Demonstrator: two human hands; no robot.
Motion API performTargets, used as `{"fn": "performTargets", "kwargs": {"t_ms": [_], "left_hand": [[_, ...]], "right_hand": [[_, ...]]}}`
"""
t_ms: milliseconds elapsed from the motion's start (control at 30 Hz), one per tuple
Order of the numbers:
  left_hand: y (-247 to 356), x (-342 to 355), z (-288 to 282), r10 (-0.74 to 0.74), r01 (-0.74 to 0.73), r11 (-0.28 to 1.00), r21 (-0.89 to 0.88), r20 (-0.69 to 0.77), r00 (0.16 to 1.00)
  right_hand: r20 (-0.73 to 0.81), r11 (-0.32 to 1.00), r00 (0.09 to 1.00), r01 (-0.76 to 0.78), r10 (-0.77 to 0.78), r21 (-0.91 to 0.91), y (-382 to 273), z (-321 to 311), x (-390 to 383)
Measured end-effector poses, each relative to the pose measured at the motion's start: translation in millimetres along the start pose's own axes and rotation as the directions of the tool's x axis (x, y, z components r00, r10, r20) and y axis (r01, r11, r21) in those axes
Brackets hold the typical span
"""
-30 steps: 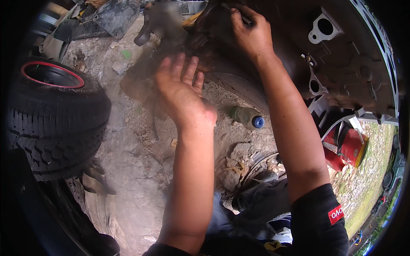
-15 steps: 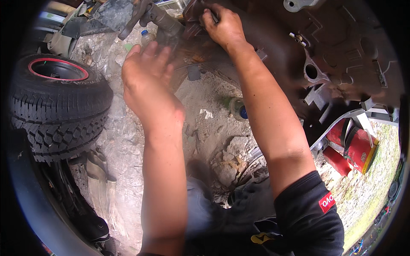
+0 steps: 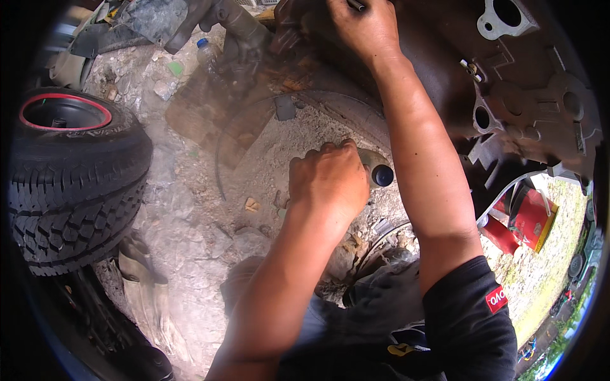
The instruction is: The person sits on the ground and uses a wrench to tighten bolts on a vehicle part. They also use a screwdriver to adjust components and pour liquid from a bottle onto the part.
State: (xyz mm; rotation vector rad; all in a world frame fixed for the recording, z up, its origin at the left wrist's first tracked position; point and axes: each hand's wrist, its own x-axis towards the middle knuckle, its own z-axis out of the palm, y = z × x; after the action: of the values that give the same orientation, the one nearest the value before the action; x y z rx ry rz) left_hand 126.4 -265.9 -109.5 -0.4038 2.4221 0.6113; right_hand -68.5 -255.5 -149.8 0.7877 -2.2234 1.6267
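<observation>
Holding a slim dark rod-like tool [image 3: 357,6] in the right hand [image 3: 370,32], fingers closed round it, over the dark brown moulded panel [image 3: 451,44], likely gripped snugly for control; can't tell if the tip touches. Left hand [image 3: 327,181] is knuckles-up, fingers curled, tips hidden: can't tell if it grips anything. Pale see-through bottle with a round dark cap [image 3: 379,170] is just beside it on the grey dirt ground [image 3: 184,216], off the panel's lower-left edge, probably parked for easy reach. Black treaded rubber tyre [image 3: 76,197] sits well apart, at the ground's left edge.
</observation>
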Motion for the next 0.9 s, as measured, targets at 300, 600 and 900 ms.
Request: {"fn": "performTargets", "kwargs": {"t_ms": [300,600,900], "left_hand": [[14,6,13,0.202,-0.199,0.978,0.057,-0.067,0.977],[6,7,-3,0.116,-0.115,0.993,0.039,-0.037,0.993],[-4,7,-3,0.1,-0.098,0.991,0.086,-0.029,0.995]], "right_hand": [[0.068,0.993,0.992,0.113,-0.11,-0.037,-1,4,-6],[0.198,0.967,0.959,0.229,-0.204,-0.111,3,12,-16],[0.288,0.976,0.937,0.217,-0.199,-0.029,6,24,-20]]}}
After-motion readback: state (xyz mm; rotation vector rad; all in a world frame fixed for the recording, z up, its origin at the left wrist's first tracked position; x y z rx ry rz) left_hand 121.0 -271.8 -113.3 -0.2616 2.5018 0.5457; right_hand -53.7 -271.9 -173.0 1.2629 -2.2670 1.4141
